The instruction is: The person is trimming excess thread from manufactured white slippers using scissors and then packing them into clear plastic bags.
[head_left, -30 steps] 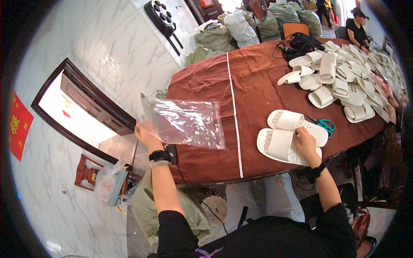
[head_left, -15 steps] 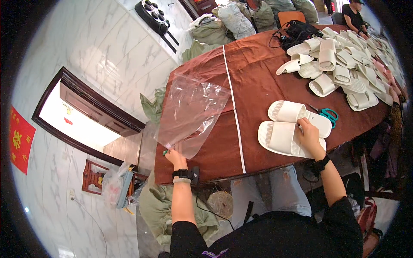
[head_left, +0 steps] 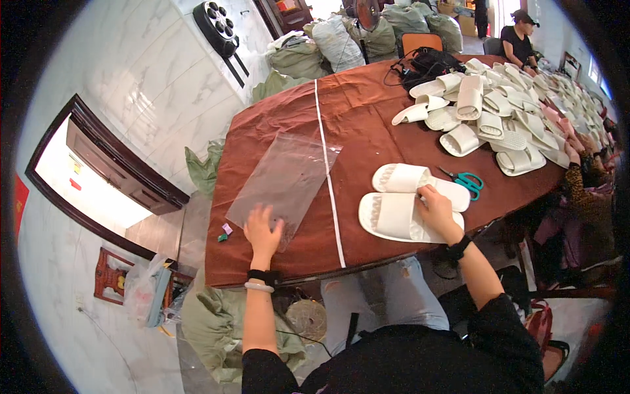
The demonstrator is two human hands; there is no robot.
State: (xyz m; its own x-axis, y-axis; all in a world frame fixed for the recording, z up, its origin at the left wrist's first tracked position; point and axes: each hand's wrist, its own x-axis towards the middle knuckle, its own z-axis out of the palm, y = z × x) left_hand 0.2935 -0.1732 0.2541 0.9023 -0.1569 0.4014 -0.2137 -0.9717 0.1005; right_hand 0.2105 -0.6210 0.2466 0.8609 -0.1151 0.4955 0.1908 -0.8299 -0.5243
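Note:
My left hand (head_left: 262,233) rests with spread fingers on the lower end of a clear plastic bag (head_left: 282,180), which lies flat on the brown tablecloth. A small pink piece (head_left: 227,228) and a small green piece (head_left: 222,238) lie beside that hand. To the right of the white line is a pair of cream slippers, side by side with their toes leftward. My right hand (head_left: 438,213) has its fingers curled on the nearer slipper (head_left: 387,215), behind its strap. Its fingertips come close to the farther slipper (head_left: 401,177); their exact contact is hidden.
Teal-handled scissors (head_left: 471,187) lie just right of the slippers. A large heap of cream slippers (head_left: 499,105) covers the table's right side, with black cables (head_left: 433,69) behind. Another person's hands (head_left: 574,146) are at the right edge. Full sacks (head_left: 338,44) stand beyond the table.
My left hand has let go of the bag's end and opened over it; the raised bag now lies flat. The pink and green pieces are now on the cloth. My right hand stays on the slipper.

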